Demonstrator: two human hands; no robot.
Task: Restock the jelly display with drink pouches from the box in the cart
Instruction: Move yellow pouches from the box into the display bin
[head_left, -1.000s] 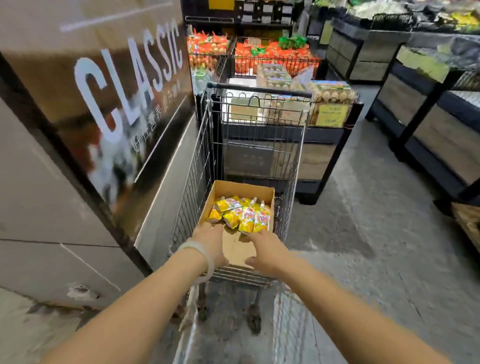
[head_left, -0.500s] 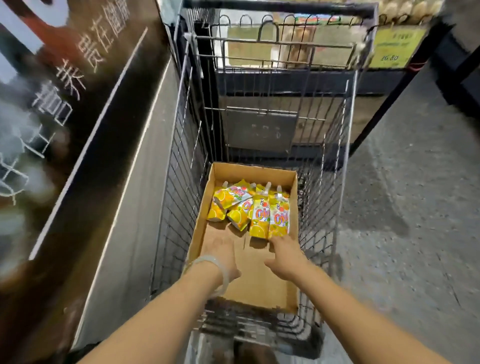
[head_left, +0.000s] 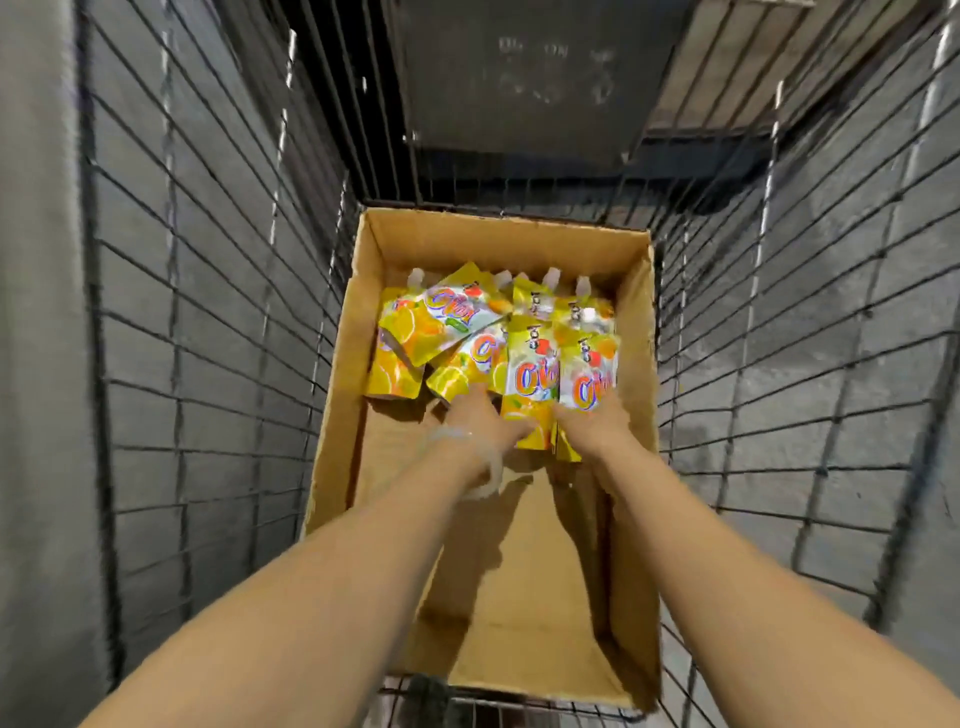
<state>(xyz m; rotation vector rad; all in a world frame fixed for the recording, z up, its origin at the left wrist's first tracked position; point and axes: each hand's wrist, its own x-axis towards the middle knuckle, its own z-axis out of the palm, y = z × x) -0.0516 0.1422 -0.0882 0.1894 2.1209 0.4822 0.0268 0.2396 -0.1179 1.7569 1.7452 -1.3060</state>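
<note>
Down in the wire shopping cart (head_left: 218, 322) sits an open cardboard box (head_left: 519, 571), and bunched at its far end are the yellow drink pouches (head_left: 441, 338), white spouts pointing away, each printed with citrus slices and a red-and-blue logo that looks like "O'" something, though blur keeps the full name from being read. Faint stamped characters show on the dark panel (head_left: 545, 78) beyond the cart's far wall, too smeared to make out. Compared with half a second ago, the view has dropped deep inside the cart, the floor and the yellow price sign have gone from sight, and both hands have travelled from the bare middle of the box up to the pouches. The left hand (head_left: 480, 415), a pale bracelet (head_left: 467, 452) at its wrist, reaches to the lower edge of the middle pouches, fingers extended forward and touching them. The right hand (head_left: 592, 423) lies on the bottom of the rightmost pouch (head_left: 592, 384), fingers stretched over it. Whether either hand has closed a grip cannot be told through the blur; they look fairly flat, narrow rather than spread.
</note>
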